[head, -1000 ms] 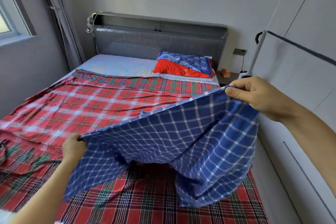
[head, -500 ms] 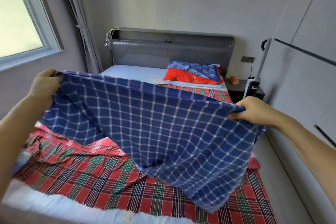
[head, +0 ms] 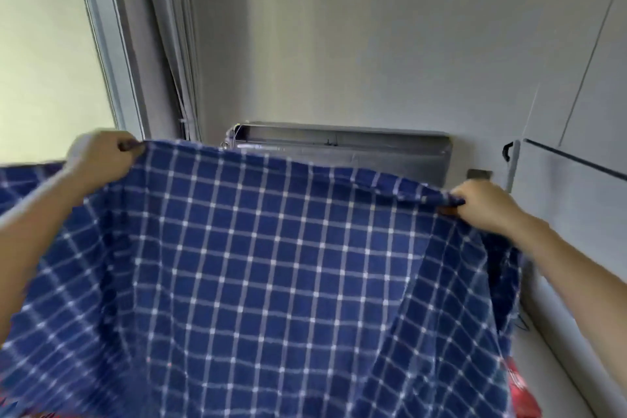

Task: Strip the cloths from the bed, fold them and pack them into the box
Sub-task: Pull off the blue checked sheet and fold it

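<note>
Head view, nearest first: the blue checked cloth [head: 271, 282] hangs as a wide sheet below and between the two grips, filling the lower frame with its bottom edge out of sight. Below the right grip, past the cloth's hanging side, a strip of red patterned fabric [head: 522, 390] shows; what it belongs to cannot be told.

The left hand [head: 101, 159] is curled round the cloth's top edge, with fabric bunched at its fingertips and more cloth trailing outward past the wrist. The right hand [head: 481, 204] pinches the opposite end of the same edge, slightly lower than the left, with the fabric gathered into a small fold under its fingers. Between the two grips the top edge sags a little.

Beyond that edge, the upper part of a grey headboard [head: 373, 153] rises above the cloth. Behind the left grip stand a window frame [head: 112, 61] and a grey curtain [head: 173, 44]. Just past the right grip are a wall socket [head: 478, 174] and a pale upright handle [head: 512, 163], with white cupboard panels [head: 593, 78] further right.
</note>
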`<state>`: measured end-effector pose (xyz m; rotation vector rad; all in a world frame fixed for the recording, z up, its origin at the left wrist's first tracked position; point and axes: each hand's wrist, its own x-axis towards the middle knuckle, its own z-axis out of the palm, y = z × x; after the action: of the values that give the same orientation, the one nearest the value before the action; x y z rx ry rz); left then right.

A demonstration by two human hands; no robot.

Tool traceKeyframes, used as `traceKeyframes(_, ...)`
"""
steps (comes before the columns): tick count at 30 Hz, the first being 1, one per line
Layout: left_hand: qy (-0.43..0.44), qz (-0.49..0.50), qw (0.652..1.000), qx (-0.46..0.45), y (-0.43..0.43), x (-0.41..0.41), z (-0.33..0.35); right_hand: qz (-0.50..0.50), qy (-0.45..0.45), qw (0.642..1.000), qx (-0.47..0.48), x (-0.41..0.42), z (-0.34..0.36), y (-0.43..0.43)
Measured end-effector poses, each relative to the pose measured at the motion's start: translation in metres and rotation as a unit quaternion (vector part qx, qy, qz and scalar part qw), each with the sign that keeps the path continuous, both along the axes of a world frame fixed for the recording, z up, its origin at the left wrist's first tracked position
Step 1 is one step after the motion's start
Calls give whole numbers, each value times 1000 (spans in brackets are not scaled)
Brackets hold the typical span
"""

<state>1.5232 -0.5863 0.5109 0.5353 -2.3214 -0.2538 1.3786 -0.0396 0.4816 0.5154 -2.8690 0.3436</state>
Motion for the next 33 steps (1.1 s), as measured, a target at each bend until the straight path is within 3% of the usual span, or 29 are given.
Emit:
traceKeyframes(5,-139,9,990,13,-42,-74,-116,-77,-74,981,160,-75,-114,-50)
traceKeyframes(8,-136,16,990,17,-79,-132,-136,-125,-74,979,146,-115,-129,-94)
traceKeyframes(12,54,-13,998,35,-118,-221,-16,-180,75,981,-10,-187,-19,-145)
traceKeyframes(16,247,-106,963,-1,-140,-242,146,-227,312,915,-121,-211,147,-166)
traceKeyframes(19,288,-183,939,-39,-152,-233,209,-265,394,859,-192,-196,225,-163)
traceKeyframes(22,288,-236,928,-29,-167,-235,228,-278,410,847,-193,-177,245,-155)
traceKeyframes(26,270,-210,939,-21,-179,-231,197,-246,413,864,-148,-165,203,-138)
traceKeyframes(33,128,-223,955,-151,-135,-154,49,-116,316,938,-82,-134,30,-96)
